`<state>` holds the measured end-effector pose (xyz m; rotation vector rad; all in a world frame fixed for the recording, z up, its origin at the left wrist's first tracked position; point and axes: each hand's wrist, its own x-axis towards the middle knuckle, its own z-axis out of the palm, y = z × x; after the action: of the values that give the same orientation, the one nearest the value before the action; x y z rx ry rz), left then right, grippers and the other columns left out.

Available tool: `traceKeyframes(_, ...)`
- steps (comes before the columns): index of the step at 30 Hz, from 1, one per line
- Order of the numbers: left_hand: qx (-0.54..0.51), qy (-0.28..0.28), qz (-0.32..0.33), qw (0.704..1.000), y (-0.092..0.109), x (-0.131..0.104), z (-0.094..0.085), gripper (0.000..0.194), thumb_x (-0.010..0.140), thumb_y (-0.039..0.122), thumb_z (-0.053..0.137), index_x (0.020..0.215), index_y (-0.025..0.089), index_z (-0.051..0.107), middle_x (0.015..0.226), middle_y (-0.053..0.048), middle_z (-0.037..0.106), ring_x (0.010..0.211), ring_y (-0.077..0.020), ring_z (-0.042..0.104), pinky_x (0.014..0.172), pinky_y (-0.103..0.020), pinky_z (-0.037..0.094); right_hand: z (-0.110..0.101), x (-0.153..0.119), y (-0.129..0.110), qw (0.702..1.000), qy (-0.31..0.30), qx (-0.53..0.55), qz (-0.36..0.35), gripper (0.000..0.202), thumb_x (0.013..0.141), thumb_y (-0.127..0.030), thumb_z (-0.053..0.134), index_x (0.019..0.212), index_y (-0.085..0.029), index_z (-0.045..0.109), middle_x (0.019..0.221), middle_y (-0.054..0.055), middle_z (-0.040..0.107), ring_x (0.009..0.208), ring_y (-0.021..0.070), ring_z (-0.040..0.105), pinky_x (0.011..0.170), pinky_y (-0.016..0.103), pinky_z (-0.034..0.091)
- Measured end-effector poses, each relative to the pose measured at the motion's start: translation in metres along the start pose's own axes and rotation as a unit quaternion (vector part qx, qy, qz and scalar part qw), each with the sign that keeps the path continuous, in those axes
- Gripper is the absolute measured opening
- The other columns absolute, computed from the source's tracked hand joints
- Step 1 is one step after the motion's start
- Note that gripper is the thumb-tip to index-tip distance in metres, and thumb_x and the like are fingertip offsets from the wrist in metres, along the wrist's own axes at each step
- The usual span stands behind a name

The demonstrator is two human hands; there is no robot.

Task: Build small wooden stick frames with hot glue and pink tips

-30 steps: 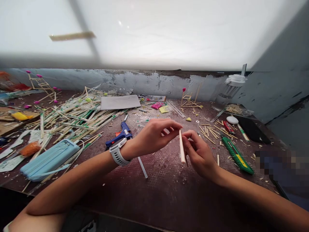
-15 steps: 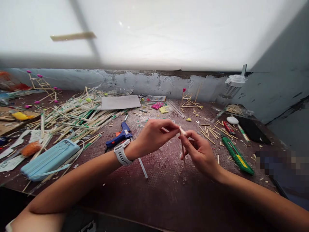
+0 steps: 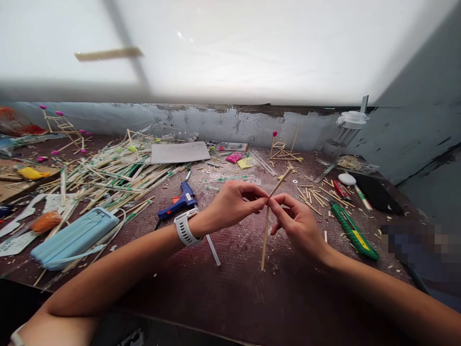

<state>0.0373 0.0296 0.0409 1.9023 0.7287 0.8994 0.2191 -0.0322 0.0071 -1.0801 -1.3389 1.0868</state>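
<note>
Two wooden sticks [image 3: 265, 240] meet at an angle in my fingertips, right of the glue gun [image 3: 186, 197] — one slanting up and away, the other down toward me. My left hand [image 3: 234, 204], nearer the gun, and my right hand [image 3: 298, 221] both pinch them where they meet. My left wrist [image 3: 199, 225] crosses the gun's glue stick [image 3: 213, 251]; left of the gun sprawls a stick pile [image 3: 111, 174] — well to its right, a green cutter [image 3: 352, 231].

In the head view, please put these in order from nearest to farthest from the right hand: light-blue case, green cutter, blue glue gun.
1. Green cutter: just right of the right hand.
2. Blue glue gun: left of centre.
3. Light-blue case: far left.
</note>
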Motion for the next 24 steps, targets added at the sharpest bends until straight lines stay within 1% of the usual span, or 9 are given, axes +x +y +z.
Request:
traceKeyframes(5,-0.019,-0.01,-0.032,0.999,-0.0017,0.0022,-0.0008,0.018,0.088,0.028,0.073,0.094,0.012,0.08,0.08,-0.007,0.079,0.069,-0.0129,0.072,0.063,-0.023,0.059,-0.0015,0.0036,0.0004,1.0,0.001,0.002,0.008,0.04,0.089,-0.059,0.074,0.087,-0.019,0.069,0.081,-0.001,0.063,0.057,0.0097,0.055,0.047,0.024,0.061)
traceKeyframes(8,-0.026,-0.012,-0.042,0.999,-0.0024,0.0023,-0.0001,0.017,0.088,0.028,0.074,0.092,0.012,0.079,0.081,-0.007,0.079,0.07,-0.0127,0.072,0.065,-0.023,0.059,-0.0017,0.0047,0.0009,1.0,0.0,0.001,0.016,0.042,0.088,-0.06,0.075,0.087,-0.019,0.07,0.079,-0.001,0.061,0.055,0.0089,0.053,0.046,0.024,0.06)
traceKeyframes(14,-0.052,-0.011,-0.045,0.998,-0.0025,0.0018,0.0016,0.016,0.088,0.027,0.074,0.09,0.011,0.076,0.077,-0.005,0.075,0.067,-0.0103,0.068,0.061,-0.021,0.055,-0.0017,0.0055,0.001,1.0,0.004,-0.001,0.014,0.041,0.088,-0.06,0.075,0.086,-0.019,0.07,0.075,-0.002,0.06,0.055,0.0093,0.053,0.046,0.023,0.059)
traceKeyframes(18,-0.047,-0.015,-0.04,0.998,-0.0013,0.0017,0.0016,0.014,0.088,0.026,0.073,0.089,0.012,0.076,0.074,-0.004,0.073,0.066,-0.0094,0.065,0.059,-0.02,0.051,-0.0019,0.0051,-0.0005,1.0,0.0,-0.007,0.013,0.041,0.089,-0.06,0.074,0.085,-0.019,0.07,0.073,-0.003,0.06,0.054,0.0098,0.055,0.045,0.023,0.058)
traceKeyframes(24,-0.041,-0.018,-0.038,0.998,-0.0004,0.0015,0.0012,0.014,0.087,0.025,0.073,0.088,0.012,0.076,0.074,-0.003,0.073,0.065,-0.0094,0.063,0.059,-0.02,0.05,-0.0027,0.0043,0.0007,1.0,-0.005,-0.013,0.011,0.04,0.09,-0.059,0.072,0.086,-0.019,0.069,0.074,-0.003,0.061,0.052,0.009,0.055,0.045,0.023,0.057)
